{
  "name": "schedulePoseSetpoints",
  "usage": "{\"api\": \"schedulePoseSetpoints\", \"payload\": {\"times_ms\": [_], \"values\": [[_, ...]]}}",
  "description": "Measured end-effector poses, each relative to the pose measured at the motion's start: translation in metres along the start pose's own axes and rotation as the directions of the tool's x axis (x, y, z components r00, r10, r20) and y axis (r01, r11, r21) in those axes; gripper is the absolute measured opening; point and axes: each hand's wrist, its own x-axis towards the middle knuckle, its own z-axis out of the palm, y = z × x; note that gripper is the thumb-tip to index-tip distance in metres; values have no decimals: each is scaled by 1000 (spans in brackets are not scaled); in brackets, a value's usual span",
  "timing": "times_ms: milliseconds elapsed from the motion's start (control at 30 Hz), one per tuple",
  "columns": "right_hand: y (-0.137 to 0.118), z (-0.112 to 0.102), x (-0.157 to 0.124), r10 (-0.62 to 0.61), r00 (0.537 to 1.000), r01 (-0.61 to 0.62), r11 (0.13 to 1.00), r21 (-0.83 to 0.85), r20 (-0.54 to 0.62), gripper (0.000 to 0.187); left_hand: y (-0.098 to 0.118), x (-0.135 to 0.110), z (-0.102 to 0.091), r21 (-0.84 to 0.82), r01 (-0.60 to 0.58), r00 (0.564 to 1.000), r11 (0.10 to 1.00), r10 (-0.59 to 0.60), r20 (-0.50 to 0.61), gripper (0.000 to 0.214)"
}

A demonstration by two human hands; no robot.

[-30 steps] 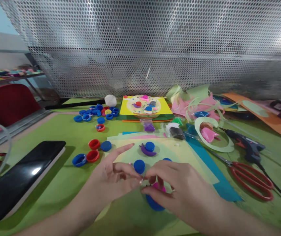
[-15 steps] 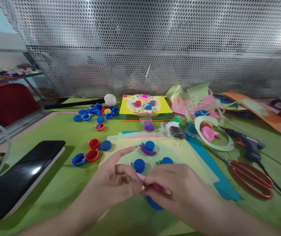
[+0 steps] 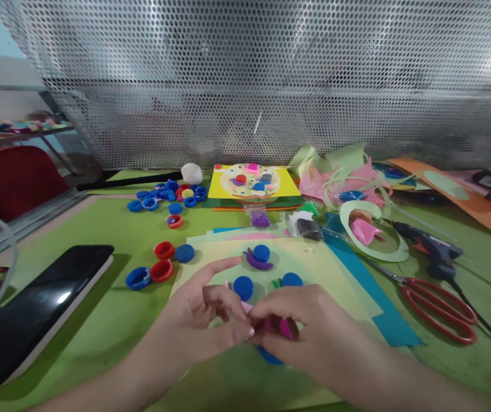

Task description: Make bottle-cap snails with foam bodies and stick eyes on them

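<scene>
Since half a second ago the hands have closed in over the pink piece [image 3: 285, 327], so less of it shows. The left hand [image 3: 198, 320] and right hand [image 3: 314, 337] meet fingertip to fingertip, both pinched on it, forefinger of the left stretched out. Only slivers of pink peek between the fingers; its shape cannot be made out. It is held low over the yellow sheet [image 3: 327, 269] on the bench [image 3: 99, 320]. Beneath the right hand a blue cap [image 3: 269, 357] is mostly hidden, only its near edge visible. The phone [image 3: 35, 309] is cut off at the left edge.
</scene>
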Motion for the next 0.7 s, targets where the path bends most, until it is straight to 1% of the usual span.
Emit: {"api": "schedulePoseSetpoints", "payload": {"times_ms": [133,267,400,500,700], "values": [[0,0,-1,37,999,-37,997,67,-1,12,0,-1,0,22,-4,1000,1000,4,11,65],[-2,0,1,130,991,-133,975,180,30,11,3,-2,0,37,-2,1000,999,0,29,63],[-5,-1,3,214,974,-227,925,304,77,9,5,-2,1,47,-5,999,999,3,40,61],[-6,-2,4,255,960,-281,897,341,118,8,6,-2,1,45,-1,1000,999,0,25,60],[-6,-4,5,282,946,-323,860,395,162,10,6,-1,0,81,16,1000,997,-16,2,57]]}}
